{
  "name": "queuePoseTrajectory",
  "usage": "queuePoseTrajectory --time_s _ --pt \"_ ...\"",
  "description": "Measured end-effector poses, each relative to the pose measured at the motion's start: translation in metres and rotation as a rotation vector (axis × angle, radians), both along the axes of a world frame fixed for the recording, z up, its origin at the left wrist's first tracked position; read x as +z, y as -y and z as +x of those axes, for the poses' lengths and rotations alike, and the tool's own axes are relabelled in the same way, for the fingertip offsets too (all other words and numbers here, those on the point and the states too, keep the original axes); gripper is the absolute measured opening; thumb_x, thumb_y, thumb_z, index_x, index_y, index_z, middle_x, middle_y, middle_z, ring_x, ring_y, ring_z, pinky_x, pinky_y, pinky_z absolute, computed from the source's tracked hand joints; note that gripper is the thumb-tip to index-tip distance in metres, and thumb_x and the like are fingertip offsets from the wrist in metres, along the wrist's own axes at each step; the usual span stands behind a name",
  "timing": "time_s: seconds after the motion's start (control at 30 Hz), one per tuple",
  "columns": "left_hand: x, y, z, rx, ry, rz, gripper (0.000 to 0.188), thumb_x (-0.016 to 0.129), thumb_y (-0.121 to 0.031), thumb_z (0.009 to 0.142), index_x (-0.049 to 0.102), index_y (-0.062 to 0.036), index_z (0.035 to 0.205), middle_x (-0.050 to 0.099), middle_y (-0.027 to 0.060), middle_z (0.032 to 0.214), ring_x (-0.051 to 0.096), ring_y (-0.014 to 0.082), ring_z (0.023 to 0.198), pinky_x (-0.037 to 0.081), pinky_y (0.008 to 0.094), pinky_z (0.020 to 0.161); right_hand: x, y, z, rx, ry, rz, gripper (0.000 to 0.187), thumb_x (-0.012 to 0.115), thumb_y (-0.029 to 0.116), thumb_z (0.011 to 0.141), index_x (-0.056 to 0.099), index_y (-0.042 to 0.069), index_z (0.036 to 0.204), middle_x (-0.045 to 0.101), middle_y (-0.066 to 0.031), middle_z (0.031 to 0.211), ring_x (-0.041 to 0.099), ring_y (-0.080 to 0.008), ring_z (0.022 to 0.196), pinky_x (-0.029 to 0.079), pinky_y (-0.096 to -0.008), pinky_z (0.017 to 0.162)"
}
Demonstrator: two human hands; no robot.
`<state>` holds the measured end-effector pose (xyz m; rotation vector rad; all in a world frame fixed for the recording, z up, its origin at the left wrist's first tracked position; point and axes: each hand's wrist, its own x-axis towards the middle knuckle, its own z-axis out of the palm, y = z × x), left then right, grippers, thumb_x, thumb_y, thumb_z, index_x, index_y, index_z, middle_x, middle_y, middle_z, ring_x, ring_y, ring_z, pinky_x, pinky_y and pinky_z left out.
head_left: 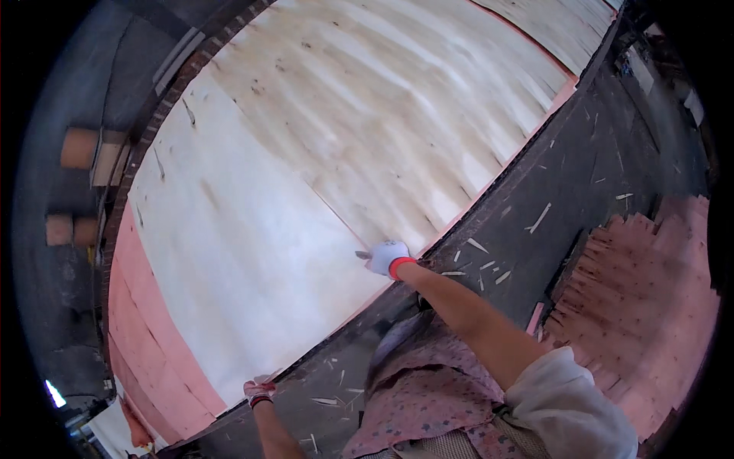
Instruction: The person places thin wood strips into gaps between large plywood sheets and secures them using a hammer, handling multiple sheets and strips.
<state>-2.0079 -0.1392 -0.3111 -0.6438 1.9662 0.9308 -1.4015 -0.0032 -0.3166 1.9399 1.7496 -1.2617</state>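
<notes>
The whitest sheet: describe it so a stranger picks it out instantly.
Find the pink layer at lower left. Just right of it lies the whitest sheet, its near edge running between the left hand and right hand. Its paler, plainer face sets it apart from the brown-streaked sheet beyond the seam.

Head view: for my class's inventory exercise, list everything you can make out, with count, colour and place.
Plain sheet: one, white, centre left
Streaked sheet: one, cream with brown marks, upper centre
Farther sheet: one, pale, upper right
Pink layer: count unclear, pink, along the left side
Pink pile: one, right
Wood slivers: many, pale, on dark ground
Blocks: at least two, orange-brown, far left
Unclear shape: one, orange-red, lower left
Patterned garment: one, pink, bottom
Sleeve: one, whitish, lower right
Forearms: two, bare, bottom
Left hand: one, reddish-white, plain sheet's near corner
Right hand: one, white-gloved, red cuff, at the sheets' seam
</notes>
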Motion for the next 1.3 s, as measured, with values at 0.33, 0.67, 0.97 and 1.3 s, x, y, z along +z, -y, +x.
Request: queuePoseTrajectory --time_s 0.33,0.67,0.97,1.3 --pt "-0.042 0.045 -0.045 -0.4 0.051 -0.062 0.018 0.04 -0.024 0.084 0.048 -0.0138 0.072 0.049 0.0093 0.064 0.046 0.0223 0.058 0.039 0.0403 0.055 0.049 -0.003 0.004 -0.138 -0.1 -0.11 0.036 0.052 0.041 0.082 0.068 0.015 0.102 0.066 -0.0051 0.065 0.066 -0.0197 0.061 0.052 -0.0352 0.067" --pt "-0.022 0.018 0.013 -0.372 0.037 -0.172 0.027 0.038 -0.024 0.088 0.061 -0.0116 0.08 0.06 0.0102 0.076 0.053 0.0259 0.07 0.041 0.0578 0.077 0.055 0.004 0.012 -0.293 0.023 -0.085 0.041 0.059 0.046 0.076 0.07 0.015 0.1 0.069 -0.0106 0.101 0.065 -0.0288 0.096 0.051 -0.0396 0.083" --pt "-0.015 0.03 -0.012 -0.467 0.202 -0.181 0.017 0.05 -0.022 0.088 0.058 -0.0068 0.085 0.064 0.0091 0.076 0.051 0.0211 0.06 0.047 0.0364 0.068 0.054 -0.003 0.001 -0.358 -0.101 -0.131 0.043 0.06 0.049 0.073 0.069 0.009 0.087 0.067 -0.0069 0.067 0.066 -0.0255 0.075 0.05 -0.0374 0.072" --pt "-0.092 0.03 -0.028 -0.509 0.345 -0.242 0.018 0.043 -0.023 0.089 0.057 -0.0132 0.082 0.056 0.0029 0.075 0.051 0.0171 0.067 0.043 0.0377 0.06 0.059 -0.002 0.004 -0.242 -0.012 -0.183 0.039 0.059 0.046 0.071 0.07 0.009 0.077 0.068 -0.0104 0.07 0.066 -0.0279 0.082 0.05 -0.0366 0.074"
